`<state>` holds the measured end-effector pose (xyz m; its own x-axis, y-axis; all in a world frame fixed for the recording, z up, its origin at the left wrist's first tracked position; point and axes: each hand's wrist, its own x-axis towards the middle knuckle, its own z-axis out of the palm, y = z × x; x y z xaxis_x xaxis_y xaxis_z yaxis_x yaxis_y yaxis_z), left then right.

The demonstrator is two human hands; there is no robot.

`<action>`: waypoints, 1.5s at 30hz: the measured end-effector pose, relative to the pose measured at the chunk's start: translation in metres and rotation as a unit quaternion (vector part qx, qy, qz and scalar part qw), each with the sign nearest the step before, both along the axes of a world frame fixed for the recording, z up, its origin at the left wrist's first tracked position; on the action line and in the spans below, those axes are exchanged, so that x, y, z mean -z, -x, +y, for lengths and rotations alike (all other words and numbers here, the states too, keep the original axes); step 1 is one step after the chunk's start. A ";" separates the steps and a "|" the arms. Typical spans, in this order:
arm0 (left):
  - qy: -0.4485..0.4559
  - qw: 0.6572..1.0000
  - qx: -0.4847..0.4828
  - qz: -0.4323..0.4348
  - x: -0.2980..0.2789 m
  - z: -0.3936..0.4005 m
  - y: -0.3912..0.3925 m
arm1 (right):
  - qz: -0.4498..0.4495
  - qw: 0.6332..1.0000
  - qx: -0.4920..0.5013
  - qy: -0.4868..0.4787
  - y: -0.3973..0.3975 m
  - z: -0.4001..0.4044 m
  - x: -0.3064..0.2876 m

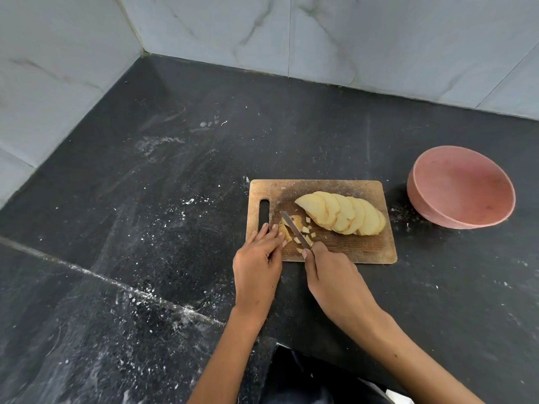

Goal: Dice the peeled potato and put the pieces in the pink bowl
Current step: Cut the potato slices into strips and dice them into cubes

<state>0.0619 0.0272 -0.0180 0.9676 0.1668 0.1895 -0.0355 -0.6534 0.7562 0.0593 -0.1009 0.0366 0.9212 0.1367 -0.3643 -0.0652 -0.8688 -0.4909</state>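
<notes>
Worn wooden cutting board (pixel 344 188), matt pink bowl (pixel 463 182), dusty black stone counter (pixel 145 199), metal knife blade (pixel 294 228)

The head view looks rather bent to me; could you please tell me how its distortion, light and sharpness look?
Head view: wide-angle bending curves the wall joints and counter edges; light soft and even, faint shadow left of the pink bowl; no glare; knife and potato slices reasonably sharp.

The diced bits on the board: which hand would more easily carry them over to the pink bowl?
Probably the left hand: the right hand grips the knife, though the pink bowl sits on the right.
</notes>
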 end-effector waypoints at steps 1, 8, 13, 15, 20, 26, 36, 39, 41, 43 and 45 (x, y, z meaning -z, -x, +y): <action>-0.002 1.000 0.000 -0.002 0.001 0.000 0.000 | 0.002 1.000 0.000 0.003 0.000 0.001 0.002; 0.002 1.000 -0.021 -0.006 0.003 -0.004 -0.001 | 0.001 1.000 -0.005 0.008 -0.004 0.009 0.012; 0.024 0.999 -0.032 -0.008 0.004 -0.004 -0.001 | 0.003 1.000 -0.014 0.027 -0.005 0.011 0.014; 0.023 0.999 -0.034 -0.015 0.004 -0.005 0.000 | 0.002 0.999 -0.014 0.041 -0.005 0.012 0.014; -0.012 1.000 -0.017 -0.004 0.005 -0.005 -0.001 | 0.018 0.997 -0.009 0.079 -0.005 0.018 0.017; -0.030 0.999 -0.025 0.014 0.001 -0.007 -0.004 | 0.035 0.993 -0.002 0.116 -0.010 0.026 0.018; -0.033 0.998 -0.046 0.010 -0.002 -0.012 -0.004 | 0.055 0.992 -0.036 0.108 -0.019 0.016 0.014; -0.032 0.998 -0.052 0.007 -0.003 -0.013 -0.003 | 0.061 0.990 -0.036 0.121 -0.014 0.016 0.014; -0.037 0.998 -0.053 0.008 -0.003 -0.013 -0.003 | 0.061 0.989 -0.035 0.129 -0.012 0.018 0.013; -0.037 0.998 -0.055 0.011 -0.004 -0.014 -0.003 | 0.070 0.987 -0.035 0.138 -0.010 0.018 0.013; -0.032 0.998 -0.058 0.018 -0.004 -0.014 -0.003 | 0.092 0.985 -0.034 0.141 -0.006 0.015 0.014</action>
